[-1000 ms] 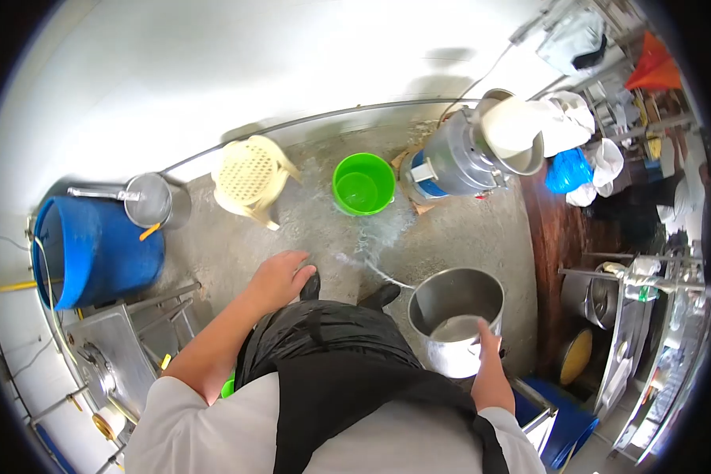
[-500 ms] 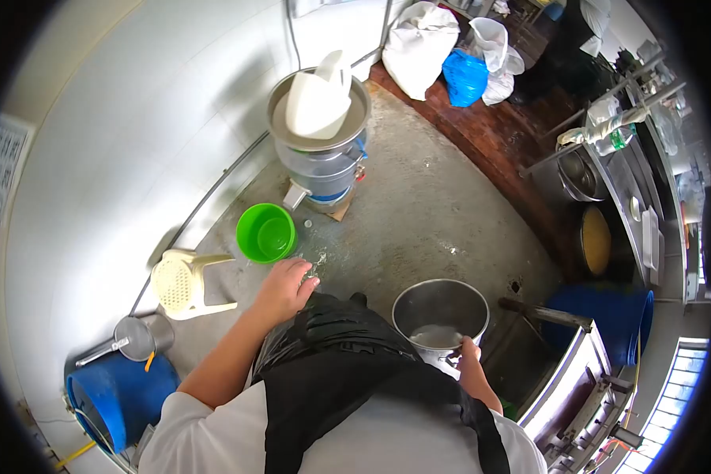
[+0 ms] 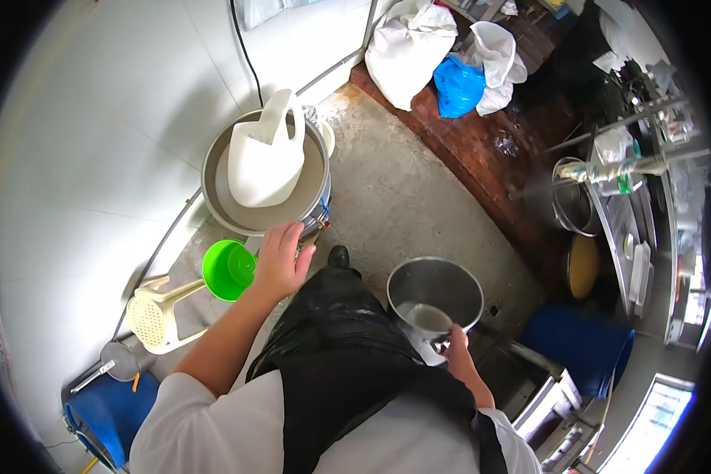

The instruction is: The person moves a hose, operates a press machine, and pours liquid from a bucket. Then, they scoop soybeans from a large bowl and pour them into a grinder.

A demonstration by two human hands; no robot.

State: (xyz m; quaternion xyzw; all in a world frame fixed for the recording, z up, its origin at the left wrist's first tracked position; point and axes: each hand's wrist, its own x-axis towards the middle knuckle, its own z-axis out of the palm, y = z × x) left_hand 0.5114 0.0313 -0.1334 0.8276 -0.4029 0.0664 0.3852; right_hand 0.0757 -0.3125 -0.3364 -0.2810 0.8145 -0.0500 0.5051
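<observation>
My right hand grips the near rim or handle of a deep metal pot, which has some pale content at its bottom. My left hand is raised with its fingers apart and holds nothing. It appears just in front of a wide metal container by the wall. In that container's top lies a white plastic scoop-like jug with a handle. Beside my left hand, lower down, stands a green bucket, partly hidden by the hand's side and the container.
A cream plastic stool and a blue barrel stand at left. White sacks and a blue bag lie at the top. Along the right are another blue barrel, a pan and metal shelving.
The view has moved closer to the metal container, which now looks larger. My left hand has moved up toward it. The pot has come along in my right hand.
</observation>
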